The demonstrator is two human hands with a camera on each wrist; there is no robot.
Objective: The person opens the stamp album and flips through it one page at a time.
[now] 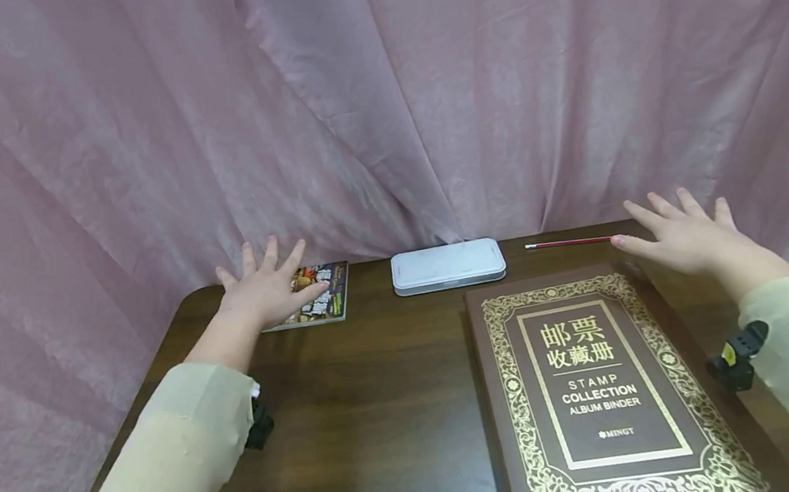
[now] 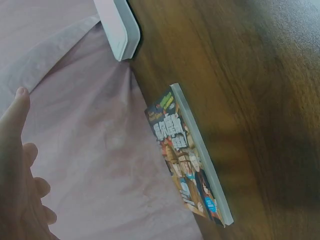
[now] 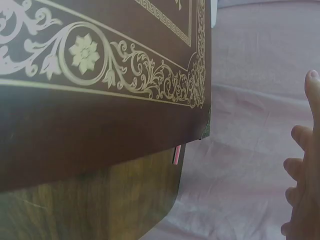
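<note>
My left hand [image 1: 260, 292] is raised with fingers spread, holding nothing; in the head view it overlaps a small colourful booklet [image 1: 332, 288]. The left wrist view shows the whole booklet [image 2: 182, 160] on the table, apart from the hand [image 2: 17, 175]. My right hand [image 1: 689, 238], fingers spread and holding nothing, appears beside a red pencil [image 1: 571, 242] and above a large brown stamp album [image 1: 596, 386]. In the right wrist view the hand [image 3: 305, 170] is clear of the album [image 3: 100, 125], and part of the pencil [image 3: 176, 154] shows past the album's edge.
A white tin case [image 1: 447, 265] lies at the back middle of the dark wooden table [image 1: 358, 419], between booklet and pencil. A pink curtain [image 1: 374, 97] hangs directly behind the table's back edge and down its left side.
</note>
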